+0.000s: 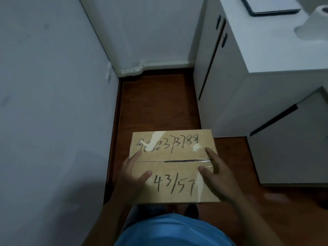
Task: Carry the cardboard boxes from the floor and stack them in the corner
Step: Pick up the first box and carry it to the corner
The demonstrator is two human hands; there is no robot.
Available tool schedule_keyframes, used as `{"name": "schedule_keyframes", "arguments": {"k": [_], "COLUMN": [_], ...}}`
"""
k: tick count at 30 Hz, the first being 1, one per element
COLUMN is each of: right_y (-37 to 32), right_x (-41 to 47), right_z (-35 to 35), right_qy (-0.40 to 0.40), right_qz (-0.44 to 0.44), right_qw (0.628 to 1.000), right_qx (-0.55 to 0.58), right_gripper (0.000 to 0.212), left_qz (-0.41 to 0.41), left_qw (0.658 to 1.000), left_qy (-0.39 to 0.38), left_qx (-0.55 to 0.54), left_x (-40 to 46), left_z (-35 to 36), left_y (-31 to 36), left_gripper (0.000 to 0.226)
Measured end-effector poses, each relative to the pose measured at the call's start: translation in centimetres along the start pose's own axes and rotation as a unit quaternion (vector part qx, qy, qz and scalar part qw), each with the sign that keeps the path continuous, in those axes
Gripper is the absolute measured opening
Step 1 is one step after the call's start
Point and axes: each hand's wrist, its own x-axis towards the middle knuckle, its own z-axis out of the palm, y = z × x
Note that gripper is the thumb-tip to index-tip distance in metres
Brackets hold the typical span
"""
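Cardboard box (174, 167) held up in front of the body, one hand on each side. Left hand (132, 176) clamps the left edge: fingers spread, thumb lying on the top flap, index tip near the scrawled writing at the upper left. Right hand (215, 174) clamps the right edge, thumb on the top flap, fingers over the taped seam. Both hands wrapped firmly on the box, palms against its sides; the undersides of the fingers are hidden.

Box top faces the camera, flaps shut with a slit along the middle seam, black marker numbers on both flaps, pale torn-tape patches. Box sits between the two hands, above the dark wood floor (159, 103).

Beyond the fingertips: bare floor strip running to the corner (120, 75) where the two white walls meet. Outboard of the right hand: white cabinet (230, 77) with dark handles, paper roll (314, 22) on top. Below the wrists: blue shirt (174, 231).
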Motion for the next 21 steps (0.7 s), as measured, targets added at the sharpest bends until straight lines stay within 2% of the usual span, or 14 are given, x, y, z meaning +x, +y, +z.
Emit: {"name": "schedule_keyframes", "arguments": {"k": [6,12,16,21], "right_y": [-6.7,-13.8,-17.0,-18.8], "right_x": [9.2,17.0,21.7,29.0], "right_z": [1.4,4.2,5.8,7.1], "right_qy": [0.056,0.090,0.075,0.043], "right_qz": [-0.001,-0.003,-0.012,0.027], "right_qw": [0.998,0.994,0.996,0.999], "right_qx": [0.021,0.058,0.044,0.008], "right_gripper": [0.064,0.058,0.060,0.057], "left_qz": [0.066,0.069,0.049,0.021], "left_qw": [0.997,0.995,0.998,0.997], "left_qy": [-0.028,-0.065,-0.045,-0.070], "left_qx": [-0.022,-0.009,0.001,-0.005], "left_x": [14.3,24.3,29.5,36.1], "left_z": [-4.8,-10.3,-12.7,-13.6], "left_y": [3.2,5.3,5.2,5.0], "left_gripper": [0.062,0.067,0.067,0.071]}}
